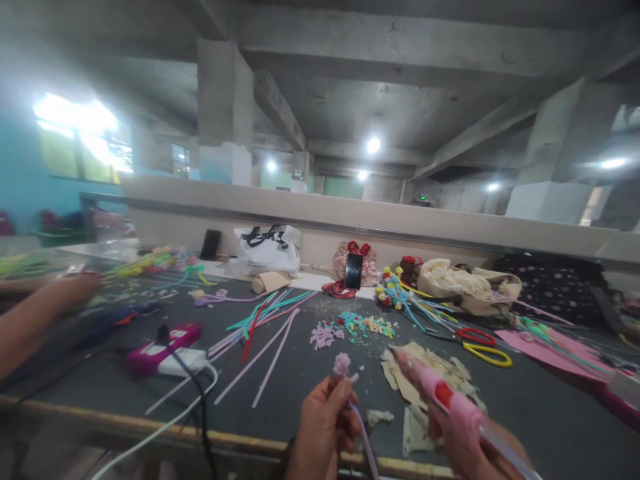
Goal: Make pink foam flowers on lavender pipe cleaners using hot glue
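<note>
Near the table's front edge, my left hand (pixel 327 417) pinches a lilac pipe-cleaner stem topped by a small lilac flower (pixel 341 364). The stem (pixel 367 440) hangs down to the right below the fingers. To the right, my right hand (pixel 467 447) is wrapped round a pink hot glue gun (pixel 445 397), whose nozzle points up and left over a crumpled beige cloth (pixel 415 373). A gap separates nozzle and flower. Just beyond the left hand lie piles of small lilac pieces (pixel 326 335), teal pieces (pixel 356 324) and pale yellow pieces (pixel 381 325).
Loose pipe cleaners (pixel 273 353) and a magenta power strip (pixel 165 347) with cords lie at left, near another person's arm (pixel 40 313). Red-and-yellow scissors (pixel 484 345) and a flower bundle (pixel 400 293) sit at right. A phone (pixel 353 271) leans by the low partition (pixel 300 210).
</note>
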A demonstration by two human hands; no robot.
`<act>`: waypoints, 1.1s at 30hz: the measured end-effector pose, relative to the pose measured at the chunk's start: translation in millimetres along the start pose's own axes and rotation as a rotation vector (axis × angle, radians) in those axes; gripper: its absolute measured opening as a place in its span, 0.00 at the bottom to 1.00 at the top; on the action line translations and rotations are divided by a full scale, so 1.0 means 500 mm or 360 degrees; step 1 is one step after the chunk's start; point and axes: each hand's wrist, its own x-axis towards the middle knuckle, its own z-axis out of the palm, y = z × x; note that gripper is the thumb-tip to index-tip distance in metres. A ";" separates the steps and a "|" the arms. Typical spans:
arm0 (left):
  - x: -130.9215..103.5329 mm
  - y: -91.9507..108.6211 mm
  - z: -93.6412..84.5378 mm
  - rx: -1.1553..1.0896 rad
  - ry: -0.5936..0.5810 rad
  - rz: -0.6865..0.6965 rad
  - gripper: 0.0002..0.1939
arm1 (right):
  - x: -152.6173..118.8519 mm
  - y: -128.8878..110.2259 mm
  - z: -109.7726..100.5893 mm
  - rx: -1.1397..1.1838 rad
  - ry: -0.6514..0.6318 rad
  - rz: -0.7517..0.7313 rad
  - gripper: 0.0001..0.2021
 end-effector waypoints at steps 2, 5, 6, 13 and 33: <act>-0.007 0.007 -0.003 -0.0048 -0.0026 0.0021 0.16 | 0.030 0.024 -0.038 -0.0090 0.0042 0.0003 0.13; -0.012 0.016 -0.008 -0.0117 -0.0093 -0.0064 0.16 | 0.085 0.067 -0.081 -0.0724 0.0002 -0.0077 0.15; -0.012 0.018 -0.010 -0.0137 -0.0115 -0.0088 0.16 | 0.102 0.082 -0.089 -0.0910 -0.0040 -0.0073 0.15; -0.019 0.037 -0.022 -0.0141 -0.0098 0.0025 0.14 | 0.166 0.156 -0.083 -0.1555 -0.0161 -0.0102 0.16; -0.029 0.029 -0.019 0.0055 -0.0261 0.0000 0.17 | 0.061 -0.095 0.084 0.0024 -0.0393 -0.0446 0.07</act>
